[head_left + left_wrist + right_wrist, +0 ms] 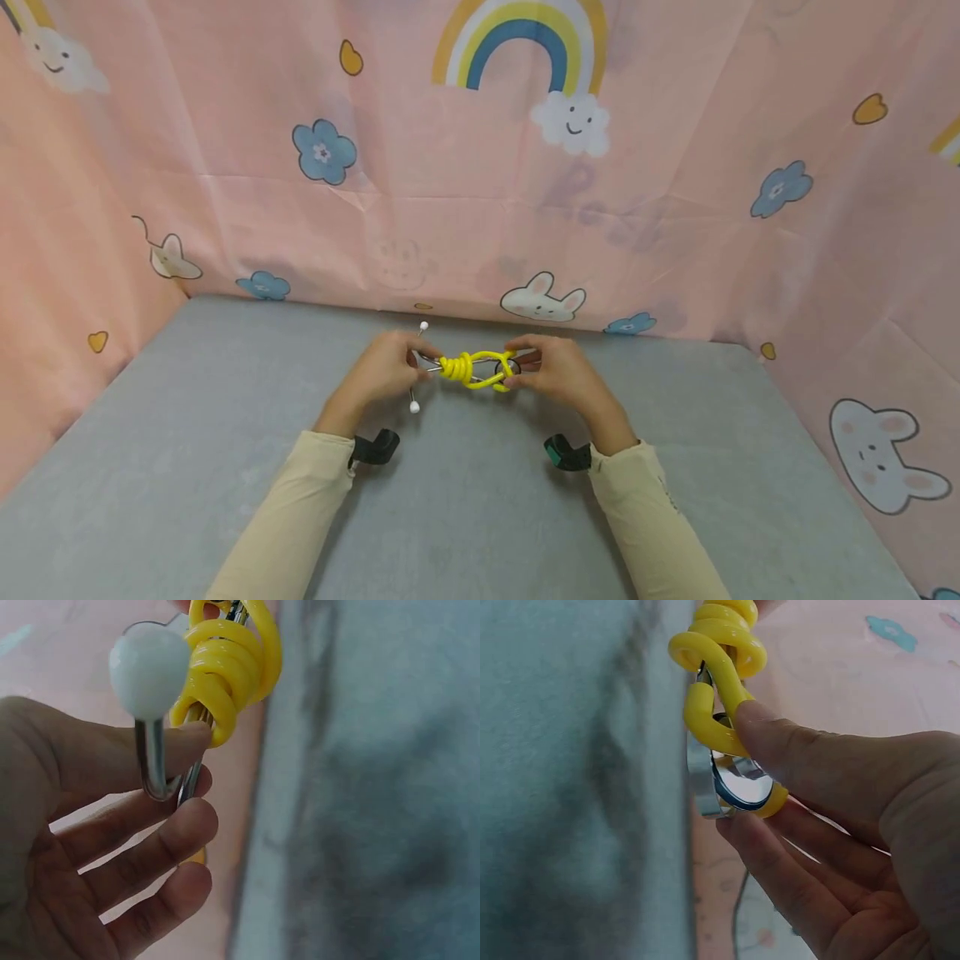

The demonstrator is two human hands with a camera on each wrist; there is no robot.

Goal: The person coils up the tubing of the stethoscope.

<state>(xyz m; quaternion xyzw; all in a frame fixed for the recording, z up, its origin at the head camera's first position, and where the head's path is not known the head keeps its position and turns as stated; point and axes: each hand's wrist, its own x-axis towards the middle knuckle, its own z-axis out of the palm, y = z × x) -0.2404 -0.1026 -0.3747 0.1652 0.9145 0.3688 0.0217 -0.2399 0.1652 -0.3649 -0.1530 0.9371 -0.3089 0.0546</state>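
Both hands hold one thing between them: a metal hook piece wound with a glossy yellow cord (pixel 455 367). My left hand (pixel 386 365) pinches the metal rods at the left end, thumb tip right at the coils. Beside that thumb, in the left wrist view, a bent metal prong ends in a white ball (pixel 150 671); a second white ball (pixel 423 326) shows beyond the hand. My right hand (pixel 558 367) grips the other end, its thumb on a loop of yellow cord (pixel 712 727). A shiny round metal part (pixel 742 780) sits inside that loop, above the fingertips.
The grey tabletop (pixel 480 500) spreads beneath both arms. A pink printed cloth (pixel 450 233) hangs behind it and along both sides, close beyond the hands. Each wrist wears a black camera mount, one at the left (pixel 375 448) and one at the right (pixel 567 454).
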